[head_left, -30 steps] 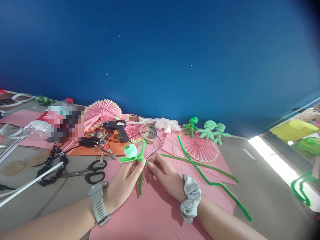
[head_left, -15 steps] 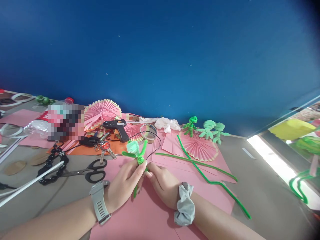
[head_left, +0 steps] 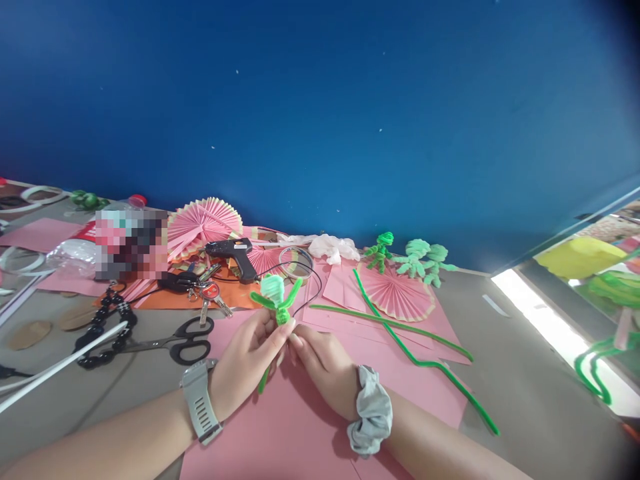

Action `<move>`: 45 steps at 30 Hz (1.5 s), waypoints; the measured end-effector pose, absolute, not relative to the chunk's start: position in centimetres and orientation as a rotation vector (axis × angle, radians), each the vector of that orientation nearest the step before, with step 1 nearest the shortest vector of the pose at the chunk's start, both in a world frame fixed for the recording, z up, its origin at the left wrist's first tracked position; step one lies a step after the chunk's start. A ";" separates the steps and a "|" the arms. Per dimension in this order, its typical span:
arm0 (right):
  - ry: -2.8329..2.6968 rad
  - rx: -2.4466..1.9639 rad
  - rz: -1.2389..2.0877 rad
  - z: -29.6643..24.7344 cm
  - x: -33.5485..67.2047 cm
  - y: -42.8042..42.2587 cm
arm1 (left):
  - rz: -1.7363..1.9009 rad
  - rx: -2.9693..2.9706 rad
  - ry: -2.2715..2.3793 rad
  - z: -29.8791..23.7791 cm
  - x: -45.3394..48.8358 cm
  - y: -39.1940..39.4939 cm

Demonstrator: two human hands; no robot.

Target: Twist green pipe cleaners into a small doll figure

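Between my hands stands a small pipe-cleaner figure (head_left: pixel 273 291) with a pale mint head, bright green arms angled upward and a wound green body. My left hand (head_left: pixel 253 360) pinches it below the arms, thumb and fingers closed. Right beside it, my right hand (head_left: pixel 320 363) has its thumb and fingers closed at the figure's lower part; what exactly they grip is hidden. A green pipe-cleaner leg (head_left: pixel 264 380) pokes out under my left hand. To the right, two loose green pipe cleaners (head_left: pixel 420 364) lie crossed on pink paper (head_left: pixel 300 433).
Several finished pipe-cleaner figures (head_left: pixel 414 257) stand by the blue wall (head_left: pixel 320 120). A glue gun (head_left: pixel 237 255), keys (head_left: pixel 213 297), scissors (head_left: pixel 190 341), a black bead bracelet (head_left: pixel 107 333), clear tape (head_left: pixel 296 263), pink paper fans (head_left: pixel 205 223) and a plastic bottle (head_left: pixel 75 257) lie toward the left and back.
The figure has turned a little and shifted slightly right and up, and its arms now point upward on both sides. Its lower leg has swung left. Both hands stay closed together.
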State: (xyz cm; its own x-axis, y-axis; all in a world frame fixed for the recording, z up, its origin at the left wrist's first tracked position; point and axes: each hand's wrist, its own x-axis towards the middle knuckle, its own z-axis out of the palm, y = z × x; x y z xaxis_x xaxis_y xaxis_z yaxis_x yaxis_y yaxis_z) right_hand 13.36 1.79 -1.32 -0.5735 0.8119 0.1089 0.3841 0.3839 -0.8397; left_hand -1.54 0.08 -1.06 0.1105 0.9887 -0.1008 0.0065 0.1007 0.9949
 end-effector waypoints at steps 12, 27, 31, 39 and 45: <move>-2.113 -1.008 1.133 -1.5 13.8 2.4 | 1.055 1.091 1.106 -0.7 -1.5 0.5; -2.181 -1.135 0.999 -1.6 13.9 2.4 | 1.025 1.182 1.196 -0.8 -1.6 0.5; -2.168 -1.109 1.020 -1.7 14.0 2.5 | 1.050 1.163 1.171 -0.7 -1.5 0.5; -2.185 -0.959 0.764 -1.6 14.2 2.3 | 1.078 1.068 1.181 -1.1 -1.9 0.8; -2.271 -0.730 0.352 -1.9 14.7 2.2 | 1.079 0.989 1.045 -0.7 -1.9 1.3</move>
State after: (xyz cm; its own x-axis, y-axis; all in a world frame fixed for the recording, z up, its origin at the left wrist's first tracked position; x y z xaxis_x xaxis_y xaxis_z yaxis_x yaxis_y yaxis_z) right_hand 14.69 2.21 -1.86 -0.5847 0.5951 0.5513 0.4003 0.8028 -0.4419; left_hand -1.92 1.30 -0.70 0.1452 0.9761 -0.1614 -0.1931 0.1880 0.9630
